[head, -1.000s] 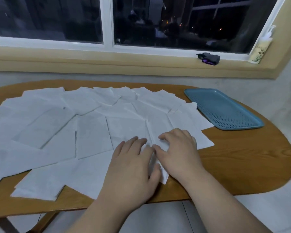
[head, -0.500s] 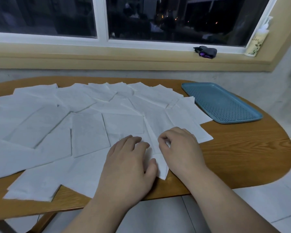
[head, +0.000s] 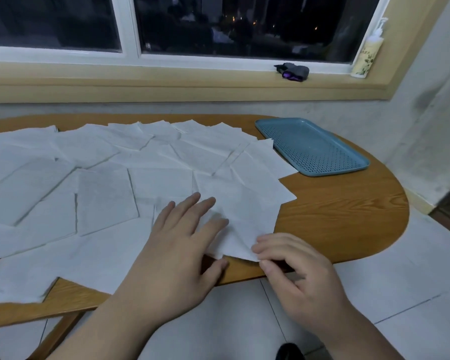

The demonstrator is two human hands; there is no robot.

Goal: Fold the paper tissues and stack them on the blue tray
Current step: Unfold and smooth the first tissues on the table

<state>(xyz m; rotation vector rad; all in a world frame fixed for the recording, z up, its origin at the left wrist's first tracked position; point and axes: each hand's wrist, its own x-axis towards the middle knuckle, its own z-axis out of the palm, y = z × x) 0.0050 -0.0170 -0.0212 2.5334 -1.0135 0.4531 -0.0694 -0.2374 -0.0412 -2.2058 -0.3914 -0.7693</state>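
Here, a round-ended wooden table (head: pixel 335 224) sits under a dark window, seen from above by the person working at it. Across its left and middle, many unfolded white paper tissues (head: pixel 102 193) lie flat in an overlapping fan, none yet folded. Near the front edge, the left hand (head: pixel 182 245) rests palm down with fingers straight and slightly spread, pressing on the left part of the rightmost tissue (head: pixel 244 219) and holding nothing. That tissue lies angled, its near corner reaching the table's front edge. Just right of it, the right hand (head: pixel 296 271) has its fingers curled, thumb and forefinger pinching that near corner. Further back on the window sill lies a small dark bundle with a purple patch (head: pixel 294 71). The blue tray (head: pixel 309 149), perforated and holding no tissues, sits at the far right of the table, its near corner touching or just beside the outermost sheets and well apart from both hands. A pump bottle (head: pixel 366 53) stands at the sill's right end. The likely risks: the thin sheet may tear if the pinched corner is lifted hard against the pressing palm, the overlapping sheets beneath may drag along, or the fold may come out crooked.
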